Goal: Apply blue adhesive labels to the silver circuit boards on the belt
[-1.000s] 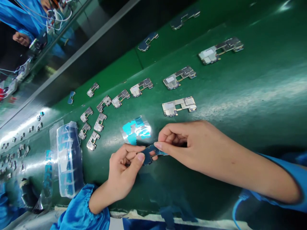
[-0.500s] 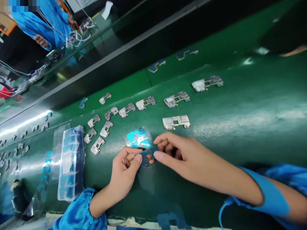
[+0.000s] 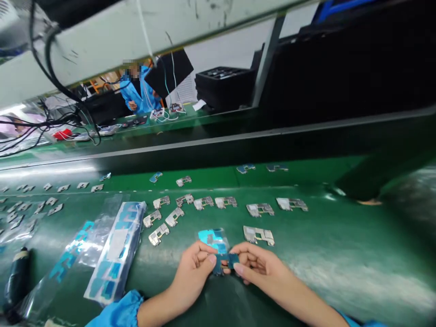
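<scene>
Between my two hands is a dark blue circuit board [image 3: 222,263] with a notch in its middle. My left hand [image 3: 195,270] pinches its left end between thumb and fingers. The right end is gripped by my right hand [image 3: 260,265], its thumb lying on the board's face. Just beyond the board lies a shiny bright-blue film sheet [image 3: 213,237] in clear plastic, partly covered by my fingers. A silvery circuit board [image 3: 259,235] rests on the green bench a little past my right hand.
Several more boards [image 3: 203,203] lie across the green bench [image 3: 323,263]. To the left are a stack of film sheets [image 3: 114,250], a blue film strip [image 3: 71,250] and a dark bottle [image 3: 17,281]. A metal rail [image 3: 218,140] crosses behind; a person in blue [image 3: 139,93] is beyond it.
My view has tilted up and levelled, bringing an overhead beam and dark trays into sight. Both hands still hold the board, and my right fingers have come closer round its right end.
</scene>
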